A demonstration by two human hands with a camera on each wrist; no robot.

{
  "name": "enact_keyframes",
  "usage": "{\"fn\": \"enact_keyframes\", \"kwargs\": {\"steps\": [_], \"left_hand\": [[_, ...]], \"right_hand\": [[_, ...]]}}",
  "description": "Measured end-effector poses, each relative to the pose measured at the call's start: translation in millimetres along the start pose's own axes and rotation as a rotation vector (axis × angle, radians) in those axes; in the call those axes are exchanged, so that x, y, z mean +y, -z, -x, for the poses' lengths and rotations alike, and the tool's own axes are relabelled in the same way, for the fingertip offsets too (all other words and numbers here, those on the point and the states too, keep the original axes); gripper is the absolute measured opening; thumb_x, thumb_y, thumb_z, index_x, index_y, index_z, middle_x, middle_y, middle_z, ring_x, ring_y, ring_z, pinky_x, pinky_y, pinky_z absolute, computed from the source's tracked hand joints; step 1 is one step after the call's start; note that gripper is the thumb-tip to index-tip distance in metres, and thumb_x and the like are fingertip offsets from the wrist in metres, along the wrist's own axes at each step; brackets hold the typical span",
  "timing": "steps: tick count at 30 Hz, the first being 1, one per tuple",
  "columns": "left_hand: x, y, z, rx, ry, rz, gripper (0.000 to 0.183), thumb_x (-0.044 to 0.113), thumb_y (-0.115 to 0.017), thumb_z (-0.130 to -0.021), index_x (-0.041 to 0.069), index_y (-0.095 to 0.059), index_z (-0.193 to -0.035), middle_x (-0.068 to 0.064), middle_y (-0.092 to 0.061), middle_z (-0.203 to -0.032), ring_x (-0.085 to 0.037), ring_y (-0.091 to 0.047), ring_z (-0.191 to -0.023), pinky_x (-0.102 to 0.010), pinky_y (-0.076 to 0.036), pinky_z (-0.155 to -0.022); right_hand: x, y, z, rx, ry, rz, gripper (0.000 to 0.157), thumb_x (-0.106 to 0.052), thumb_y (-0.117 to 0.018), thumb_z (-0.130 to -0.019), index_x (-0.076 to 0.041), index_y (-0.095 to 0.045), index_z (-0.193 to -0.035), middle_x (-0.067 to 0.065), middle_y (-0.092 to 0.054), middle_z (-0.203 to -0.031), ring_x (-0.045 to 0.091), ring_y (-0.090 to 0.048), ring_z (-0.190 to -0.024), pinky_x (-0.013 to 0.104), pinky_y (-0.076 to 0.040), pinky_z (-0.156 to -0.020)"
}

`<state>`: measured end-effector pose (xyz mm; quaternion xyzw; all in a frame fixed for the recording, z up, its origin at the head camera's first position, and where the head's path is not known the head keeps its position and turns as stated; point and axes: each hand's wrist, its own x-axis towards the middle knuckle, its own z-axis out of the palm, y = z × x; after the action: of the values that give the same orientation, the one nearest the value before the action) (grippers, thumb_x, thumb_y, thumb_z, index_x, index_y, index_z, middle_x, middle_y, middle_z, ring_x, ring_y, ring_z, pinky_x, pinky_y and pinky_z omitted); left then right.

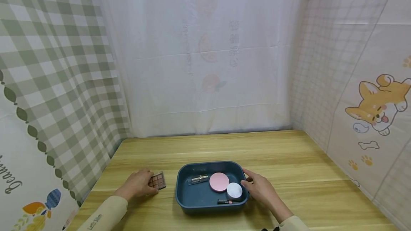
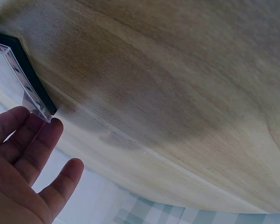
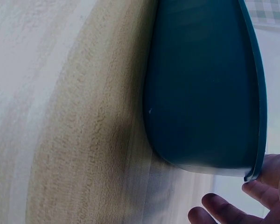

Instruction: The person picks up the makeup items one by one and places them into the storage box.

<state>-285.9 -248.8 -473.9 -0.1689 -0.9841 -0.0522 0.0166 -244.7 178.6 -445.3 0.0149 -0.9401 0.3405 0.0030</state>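
In the head view, my left hand (image 1: pixel 138 184) holds an eyeshadow palette (image 1: pixel 157 180) at its left end, low over the table left of a dark blue bin. The palette's clear lid edge (image 2: pixel 30 88) meets the fingertips in the left wrist view. My right hand (image 1: pixel 259 188) grips the right rim of the bin (image 1: pixel 192 202), thumb over the edge and fingers outside. Inside the bin lie a clear slim tube (image 1: pixel 198 179), a pink round compact (image 1: pixel 219 182), a white round jar (image 1: pixel 234 190) and a small black tube (image 1: pixel 226 201). The right wrist view shows the bin's outer wall (image 3: pixel 200 93).
The bin stands on a wood-grain table (image 1: pixel 212 147). A white curtain (image 1: pixel 205 81) hangs behind it, a green checked cloth (image 1: pixel 61 63) at left, and a cloth with a cartoon dog (image 1: pixel 382 106) at right.
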Motion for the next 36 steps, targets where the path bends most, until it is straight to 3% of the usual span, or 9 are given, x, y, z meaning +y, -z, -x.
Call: {"fn": "enact_keyframes", "kwargs": {"steps": [9, 19, 27, 36], "left_hand": [[3.8, 3.9, -1.1, -0.033, 0.011, 0.017, 0.039, 0.044, -0.075, -0.067, 0.013, -0.054, -0.079, 0.003, -0.043, -0.073, -0.015, -0.040, -0.065, -0.039, -0.035, -0.059], [4.1, 10.8, -2.8, -0.040, 0.063, 0.027, 0.046, 0.048, -0.074, -0.067, 0.010, -0.059, -0.088, 0.000, -0.052, -0.082, -0.015, -0.044, -0.067, -0.037, -0.039, -0.061], [4.7, 24.3, -6.1, 0.009, 0.039, 0.041, 0.050, 0.048, -0.074, -0.066, 0.009, -0.062, -0.094, -0.012, -0.060, -0.101, -0.026, -0.057, -0.085, -0.041, -0.045, -0.070], [14.7, 32.8, -13.9, 0.035, 0.031, 0.040, 0.044, 0.051, -0.073, -0.067, 0.015, -0.060, -0.086, 0.004, -0.048, -0.078, -0.013, -0.043, -0.064, -0.034, -0.038, -0.058]], "right_hand": [[0, 0.7, 0, -0.010, -0.006, -0.001, 0.049, -0.021, -0.062, -0.084, -0.011, -0.051, -0.131, 0.005, -0.063, -0.094, 0.018, -0.057, -0.081, 0.035, -0.044, -0.066], [0, 0.9, -1, -0.010, 0.002, 0.007, 0.049, -0.021, -0.062, -0.084, -0.012, -0.051, -0.130, 0.005, -0.063, -0.094, 0.018, -0.057, -0.081, 0.036, -0.044, -0.066], [0, 0.5, -1, -0.004, 0.006, 0.005, 0.049, -0.021, -0.063, -0.084, -0.011, -0.051, -0.130, 0.005, -0.063, -0.093, 0.018, -0.057, -0.081, 0.036, -0.044, -0.067], [1, -0.3, -1, 0.004, 0.008, 0.010, 0.048, -0.021, -0.063, -0.084, -0.011, -0.051, -0.130, 0.005, -0.063, -0.093, 0.018, -0.058, -0.082, 0.039, -0.044, -0.070]]}}
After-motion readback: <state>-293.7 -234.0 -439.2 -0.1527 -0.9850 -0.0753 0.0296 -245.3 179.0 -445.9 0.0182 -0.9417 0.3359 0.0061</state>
